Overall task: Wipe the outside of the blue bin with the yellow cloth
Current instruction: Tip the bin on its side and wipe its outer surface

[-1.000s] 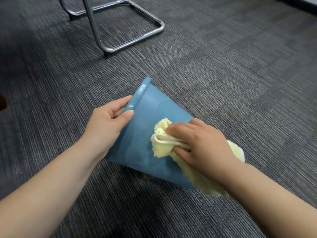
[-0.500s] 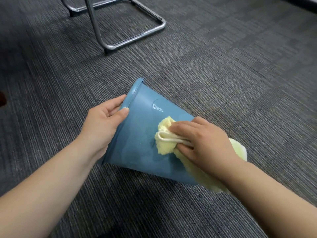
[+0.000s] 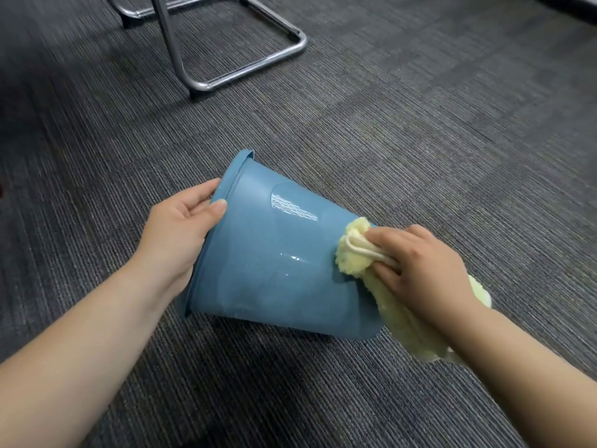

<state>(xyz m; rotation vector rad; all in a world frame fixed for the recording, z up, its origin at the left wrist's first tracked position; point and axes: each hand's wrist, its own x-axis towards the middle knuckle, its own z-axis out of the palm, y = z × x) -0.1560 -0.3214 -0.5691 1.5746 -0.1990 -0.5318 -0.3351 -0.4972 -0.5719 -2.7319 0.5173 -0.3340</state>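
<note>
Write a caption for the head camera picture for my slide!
Left hand steadies the tipped blue bin while right hand wipes it with a yellow cloth.

The blue bin (image 3: 277, 270) hides its own opening, and the chair frame (image 3: 226, 43) is cut off by the top edge.

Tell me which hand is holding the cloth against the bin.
The right hand: it presses the bunched yellow cloth to the blue bin near its base. The left hand holds no cloth, only gripping the rim.
</note>
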